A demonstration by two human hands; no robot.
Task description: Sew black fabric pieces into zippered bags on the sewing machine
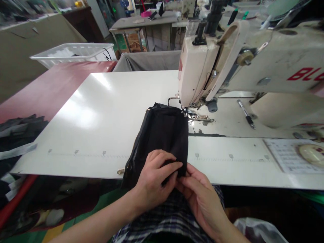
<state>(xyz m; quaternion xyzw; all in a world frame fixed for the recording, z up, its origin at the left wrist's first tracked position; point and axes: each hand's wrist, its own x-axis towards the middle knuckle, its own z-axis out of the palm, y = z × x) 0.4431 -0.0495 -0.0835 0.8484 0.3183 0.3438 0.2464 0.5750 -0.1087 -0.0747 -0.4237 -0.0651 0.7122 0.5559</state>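
A black fabric pouch (164, 131) with a zipper along its left side lies on the white table, its far right corner at the needle and presser foot (186, 110) of the sewing machine (202, 64). A metal zipper pull (120, 171) sticks out at its near left. My left hand (158, 175) is closed on the near part of the pouch, fingers curled over the cloth and thumb tucked under. Close beside it, my right hand (198, 189) pinches the near right edge of the pouch. Some of its fingertips are hidden behind the cloth.
A pen (246, 114) lies on the machine bed. At the right are a printed sheet (283, 153) and a round object (312, 154) on it. Dark cloth pieces (20, 131) are piled at the left. A white plastic basket (73, 52) stands behind on a red surface (55, 79).
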